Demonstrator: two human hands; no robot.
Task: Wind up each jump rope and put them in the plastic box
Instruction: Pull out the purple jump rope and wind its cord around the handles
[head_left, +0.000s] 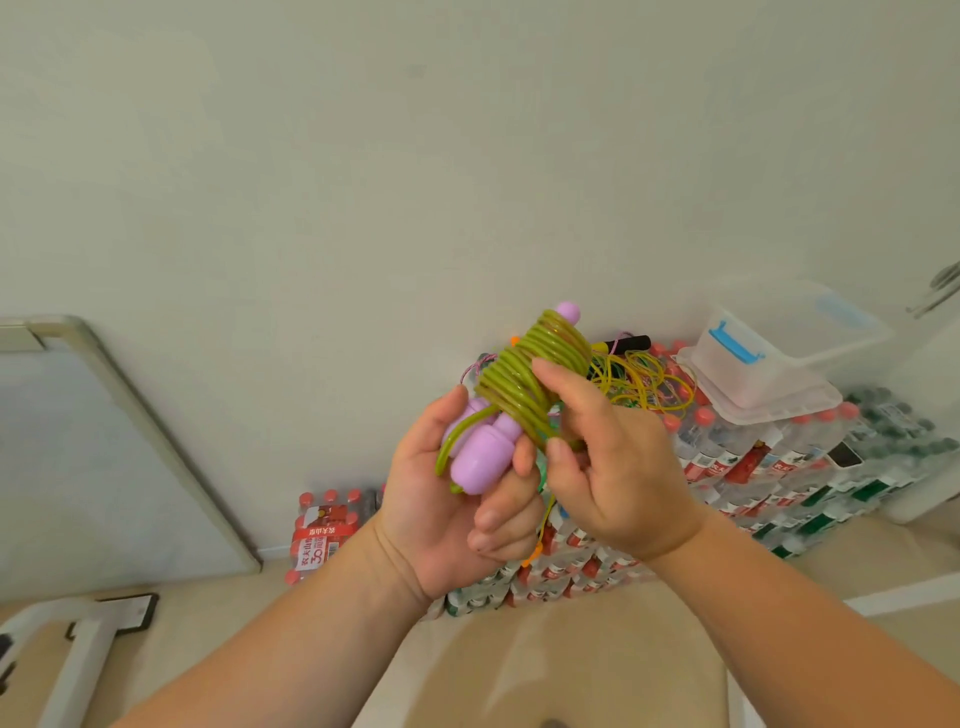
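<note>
While the left hand (441, 499) clasps the lilac handles (480, 457), right-hand fingers (558, 379) curl round the springy, slick green rope (530, 379), best pinched across its coils.

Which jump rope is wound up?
The green rope, coiled around purple handles, gripped by the left hand and right hand. The yellow rope lies loose on the bottles near the box.

The bare, broad left hand (447, 499) and bare, broad right hand (618, 467) have short, thick fingers with short trimmed nails, rounded at the tips. Just behind the grip, fine creases ring the 2 wrists. Further back from the grip, the left forearm (291, 649) and right forearm (805, 597) are uncovered, full and smooth along their visible length.
</note>
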